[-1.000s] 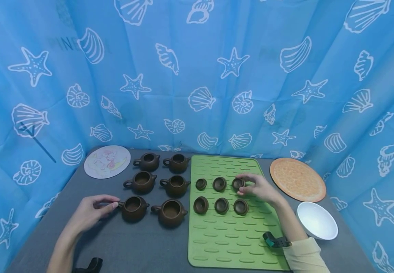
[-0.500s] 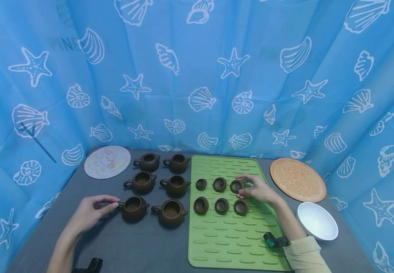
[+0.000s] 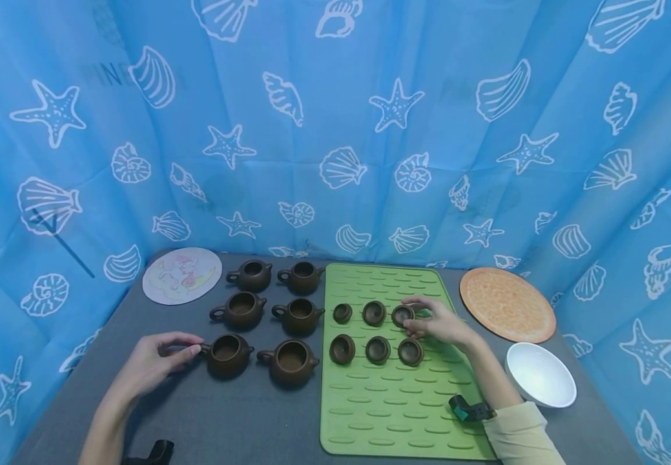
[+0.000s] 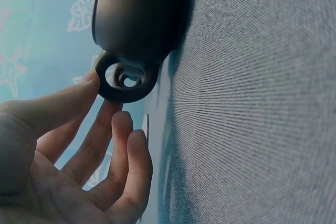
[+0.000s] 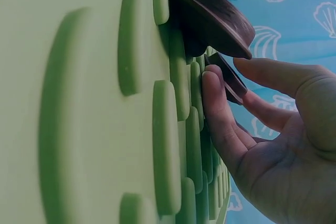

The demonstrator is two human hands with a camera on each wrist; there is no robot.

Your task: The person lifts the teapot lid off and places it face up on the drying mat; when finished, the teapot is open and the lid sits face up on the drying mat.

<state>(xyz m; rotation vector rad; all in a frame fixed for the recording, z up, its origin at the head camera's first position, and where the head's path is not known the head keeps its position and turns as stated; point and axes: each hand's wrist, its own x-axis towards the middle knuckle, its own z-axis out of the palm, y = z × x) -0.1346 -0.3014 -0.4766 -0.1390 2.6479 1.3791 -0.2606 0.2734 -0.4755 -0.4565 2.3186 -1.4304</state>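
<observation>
My left hand (image 3: 157, 361) pinches the ring handle of a brown lidless teapot (image 3: 227, 356), front left of several such teapots. In the left wrist view the thumb meets the ring of the handle (image 4: 127, 93), other fingers loosely bent below. On a green mat lie several small brown teapot lids in two rows, hollow side up. My right hand (image 3: 436, 321) holds the back right lid (image 3: 403, 316) between thumb and fingers. In the right wrist view this lid (image 5: 229, 78) is tilted and partly hidden behind a nearer lid (image 5: 212, 19).
The green mat (image 3: 381, 420) has raised oval ribs. A round pale picture mat (image 3: 182, 276) lies back left. To the right are a round orange-brown mat (image 3: 507, 305) and a white bowl (image 3: 540, 374). A blue shell-print curtain (image 3: 335, 129) encloses the grey table's back and sides.
The lid in my right hand has shifted slightly left, the thumb moving a little with it. My left hand stays on the teapot handle.
</observation>
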